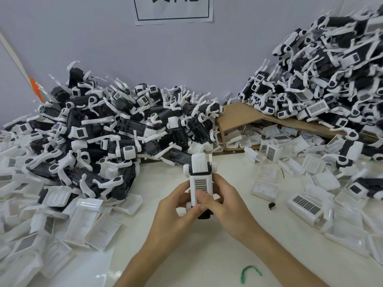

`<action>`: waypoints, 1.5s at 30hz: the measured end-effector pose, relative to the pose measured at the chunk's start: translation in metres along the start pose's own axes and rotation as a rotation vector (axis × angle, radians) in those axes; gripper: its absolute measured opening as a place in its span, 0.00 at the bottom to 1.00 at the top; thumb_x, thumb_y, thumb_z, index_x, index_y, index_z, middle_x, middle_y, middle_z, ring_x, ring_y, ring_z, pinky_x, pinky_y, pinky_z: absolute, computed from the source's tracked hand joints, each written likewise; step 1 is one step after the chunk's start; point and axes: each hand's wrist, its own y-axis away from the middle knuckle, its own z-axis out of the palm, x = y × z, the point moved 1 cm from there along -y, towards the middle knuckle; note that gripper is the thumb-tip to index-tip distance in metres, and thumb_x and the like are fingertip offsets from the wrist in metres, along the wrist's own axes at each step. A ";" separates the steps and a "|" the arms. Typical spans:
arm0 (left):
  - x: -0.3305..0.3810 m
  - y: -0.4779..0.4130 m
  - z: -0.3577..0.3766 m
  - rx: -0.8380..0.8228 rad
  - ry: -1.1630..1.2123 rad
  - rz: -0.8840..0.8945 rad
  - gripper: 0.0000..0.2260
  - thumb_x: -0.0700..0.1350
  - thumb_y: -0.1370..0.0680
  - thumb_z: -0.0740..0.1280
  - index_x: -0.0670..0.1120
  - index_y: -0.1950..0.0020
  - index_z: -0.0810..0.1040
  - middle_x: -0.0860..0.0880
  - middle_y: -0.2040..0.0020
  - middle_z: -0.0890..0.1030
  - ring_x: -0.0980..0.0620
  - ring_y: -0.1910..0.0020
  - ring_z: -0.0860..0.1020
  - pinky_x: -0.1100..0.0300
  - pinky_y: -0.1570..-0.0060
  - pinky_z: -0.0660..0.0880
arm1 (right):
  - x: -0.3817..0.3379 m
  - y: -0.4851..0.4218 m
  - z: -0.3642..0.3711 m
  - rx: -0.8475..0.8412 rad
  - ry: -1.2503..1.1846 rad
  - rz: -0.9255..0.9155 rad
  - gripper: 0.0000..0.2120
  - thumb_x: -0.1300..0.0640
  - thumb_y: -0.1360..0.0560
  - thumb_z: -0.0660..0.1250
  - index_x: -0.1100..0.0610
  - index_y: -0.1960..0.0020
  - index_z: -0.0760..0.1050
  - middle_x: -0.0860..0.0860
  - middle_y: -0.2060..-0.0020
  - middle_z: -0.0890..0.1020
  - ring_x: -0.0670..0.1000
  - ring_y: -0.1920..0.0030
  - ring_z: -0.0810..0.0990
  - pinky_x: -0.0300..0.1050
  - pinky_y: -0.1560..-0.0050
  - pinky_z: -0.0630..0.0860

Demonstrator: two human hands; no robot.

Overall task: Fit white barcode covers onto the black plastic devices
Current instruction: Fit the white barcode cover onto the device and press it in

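Above the middle of the table both my hands hold one black plastic device [200,166] with white parts, standing on end. A white barcode cover [201,188] lies on its facing side, grid label toward me. My left hand [178,212] grips the device's lower left side. My right hand [224,200] grips the right side, with its thumb pressed on the lower part of the cover. The black base of the device is mostly hidden under my fingers.
A big heap of black devices [99,129] with white arms fills the left. Another heap [335,79] rises at the right over a cardboard box [244,112] holding covers. Loose white covers [304,204] lie left and right. A green scrap [248,272] and a small black piece [271,205] lie nearby.
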 end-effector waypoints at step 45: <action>-0.004 -0.022 -0.016 0.293 -0.431 0.430 0.21 0.70 0.21 0.51 0.62 0.39 0.73 0.77 0.30 0.63 0.77 0.42 0.71 0.66 0.51 0.77 | -0.026 0.013 -0.051 0.246 -0.438 0.471 0.13 0.58 0.27 0.75 0.58 0.44 0.79 0.58 0.62 0.86 0.61 0.65 0.84 0.45 0.68 0.76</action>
